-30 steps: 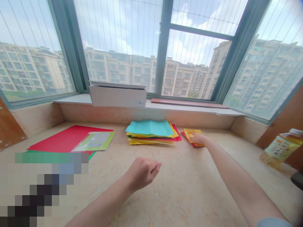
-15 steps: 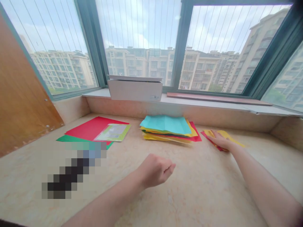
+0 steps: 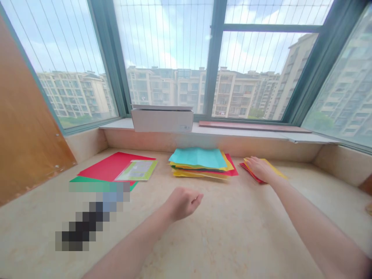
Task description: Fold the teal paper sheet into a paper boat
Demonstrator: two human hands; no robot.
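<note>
Apparently the paper handling is partway along, taking the left hand (image 3: 184, 203) as the centre of a clock face laid on the counter (image 3: 217, 236). Just past 12 o'clock, a stack of paper (image 3: 202, 166) is already gathered, a blue sheet (image 3: 197, 157) on top, though its edges stick out unevenly. At 2 o'clock lies the small paper pile (image 3: 270, 166), yellow over red, with the right hand (image 3: 259, 170) palm-down across it; that part looks unfinished, since the layers do not line up. Whether those fingers pinch any sheet, I cannot tell. The left hand is curled into a fist, with nothing visible in it. Towards 10 o'clock, the red sheet (image 3: 101, 164) lies flat over green sheets (image 3: 76, 179), touched by neither hand. How much remains, these pictures do not settle.
</note>
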